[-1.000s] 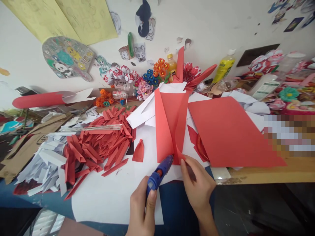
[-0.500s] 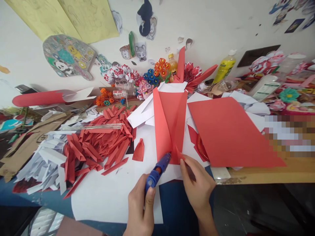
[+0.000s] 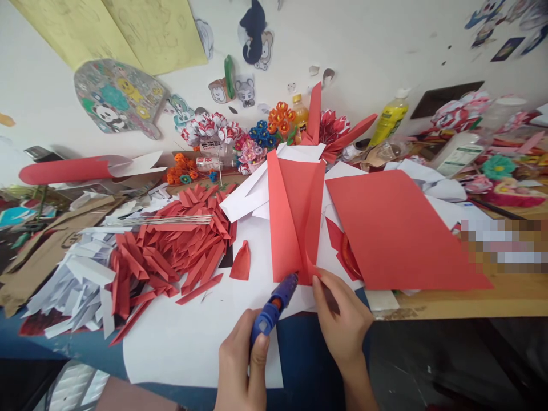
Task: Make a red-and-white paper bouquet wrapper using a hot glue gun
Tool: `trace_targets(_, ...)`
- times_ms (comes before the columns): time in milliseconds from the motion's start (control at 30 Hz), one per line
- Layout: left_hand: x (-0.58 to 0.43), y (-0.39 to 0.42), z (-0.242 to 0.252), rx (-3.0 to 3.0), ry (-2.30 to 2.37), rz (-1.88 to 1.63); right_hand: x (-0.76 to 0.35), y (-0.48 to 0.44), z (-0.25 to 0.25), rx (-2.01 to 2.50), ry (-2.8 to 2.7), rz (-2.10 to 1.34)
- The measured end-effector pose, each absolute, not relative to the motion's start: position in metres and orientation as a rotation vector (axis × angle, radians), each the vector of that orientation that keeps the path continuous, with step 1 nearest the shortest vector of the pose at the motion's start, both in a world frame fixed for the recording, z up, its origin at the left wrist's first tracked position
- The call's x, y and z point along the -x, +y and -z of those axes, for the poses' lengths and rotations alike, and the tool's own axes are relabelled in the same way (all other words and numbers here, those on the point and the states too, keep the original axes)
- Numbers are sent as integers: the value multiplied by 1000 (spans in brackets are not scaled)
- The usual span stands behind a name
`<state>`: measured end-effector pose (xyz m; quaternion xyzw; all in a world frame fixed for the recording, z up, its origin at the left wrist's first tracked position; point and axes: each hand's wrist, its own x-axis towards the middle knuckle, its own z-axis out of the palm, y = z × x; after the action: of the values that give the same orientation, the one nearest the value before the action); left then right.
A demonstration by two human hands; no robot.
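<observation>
My left hand (image 3: pixel 242 365) is wrapped round a blue glue gun (image 3: pixel 274 308), whose nozzle touches the near bottom edge of a folded red paper sheet (image 3: pixel 291 217). My right hand (image 3: pixel 342 325) pinches the lifted right flap of that sheet at its near corner. The sheet lies on white paper (image 3: pixel 192 337), with both side flaps folded inward and partly raised.
A flat red sheet (image 3: pixel 398 234) lies to the right. A heap of folded red strips (image 3: pixel 180 245) and white strips (image 3: pixel 77 285) fills the left, with thin metal wires (image 3: pixel 162 221) on top. Paper flowers (image 3: pixel 257 137), bottles (image 3: pixel 389 120) and a red roll (image 3: pixel 64 171) line the wall.
The glue gun nozzle moved up to the sheet's bottom edge, then drew slightly back toward me. My right hand kept its pinch on the flap.
</observation>
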<state>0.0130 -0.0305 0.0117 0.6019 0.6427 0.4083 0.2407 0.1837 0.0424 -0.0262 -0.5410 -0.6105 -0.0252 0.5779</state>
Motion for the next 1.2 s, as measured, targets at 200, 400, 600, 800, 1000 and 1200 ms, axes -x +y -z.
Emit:
trace_targets(200,-13,-25,-30,-1693,1644,-1089,-184,41,27,1263,-1422,52)
trace_targets(400,5,-40,-24,-1937,1674,-1140,-184,41,25,1262,-1422,57)
trace_targets(600,45,-37,-15,-2219,1768,-1173,-183,41,25,1241,-1427,84)
trace_targets(800,80,-13,-13,-2583,1808,-935,-184,40,31,1274,-1396,157)
trace_targets(1000,82,2,-4,-2685,1884,-790,-184,40,34,1321,-1307,153)
trace_targets(1200,76,13,-4,-2621,2024,-648,-183,39,34,1349,-1249,115)
